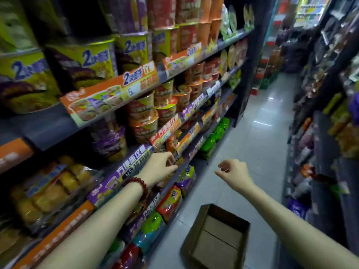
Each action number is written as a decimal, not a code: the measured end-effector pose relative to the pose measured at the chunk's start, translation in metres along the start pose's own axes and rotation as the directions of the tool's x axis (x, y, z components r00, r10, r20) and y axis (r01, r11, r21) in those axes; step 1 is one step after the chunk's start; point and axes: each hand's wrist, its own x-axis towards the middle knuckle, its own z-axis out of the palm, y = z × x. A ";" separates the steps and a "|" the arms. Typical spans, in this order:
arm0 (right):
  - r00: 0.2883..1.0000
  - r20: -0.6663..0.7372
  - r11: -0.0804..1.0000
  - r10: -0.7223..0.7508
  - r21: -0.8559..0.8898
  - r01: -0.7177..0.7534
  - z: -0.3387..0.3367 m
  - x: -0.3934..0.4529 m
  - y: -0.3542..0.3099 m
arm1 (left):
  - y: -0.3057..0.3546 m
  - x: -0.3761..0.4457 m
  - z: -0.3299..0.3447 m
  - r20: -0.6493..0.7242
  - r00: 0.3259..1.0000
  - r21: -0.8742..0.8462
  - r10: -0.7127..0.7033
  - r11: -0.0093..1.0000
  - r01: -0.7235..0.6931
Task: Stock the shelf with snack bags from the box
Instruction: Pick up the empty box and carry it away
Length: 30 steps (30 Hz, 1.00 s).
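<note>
An open cardboard box (217, 239) stands on the floor below my arms, and its inside looks bare. My left hand (162, 164), with a red bead bracelet on the wrist, reaches to the front of a middle shelf (136, 164). Its fingertips curl onto an orange-brown snack bag (179, 161) there. My right hand (232, 170) hovers in the aisle to the right of it, fingers loosely curled, holding nothing. Colourful snack bags (171, 200) in red, purple and green fill the lower shelves beneath my left arm.
Instant noodle cups (143, 123) fill the upper shelves on the left. Packs of yellow cakes (48, 189) sit on the shelf at lower left. A second dark shelf unit (326, 142) of goods lines the right. The tiled aisle floor (258, 133) runs ahead between them.
</note>
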 end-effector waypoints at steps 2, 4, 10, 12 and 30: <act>0.997 0.008 0.996 0.083 0.010 -0.083 0.001 0.004 0.029 | 0.004 0.020 0.026 0.042 0.999 -0.016 0.022 1.000 -0.021; 0.987 0.005 0.987 0.160 0.025 -0.160 0.009 0.004 0.054 | 0.006 0.035 0.051 0.072 0.997 -0.044 0.030 0.999 -0.026; 0.927 -0.049 0.924 0.373 0.110 -0.366 0.076 0.006 0.152 | -0.020 0.091 0.162 0.180 0.981 -0.134 0.072 0.990 -0.048; 0.906 -0.057 0.902 0.419 0.142 -0.408 0.105 0.009 0.182 | -0.034 0.104 0.201 0.191 0.978 -0.153 0.082 0.987 -0.053; 0.842 -0.127 0.846 0.524 0.187 -0.499 0.382 0.050 0.488 | -0.197 0.177 0.599 0.307 0.949 -0.241 0.069 0.971 0.007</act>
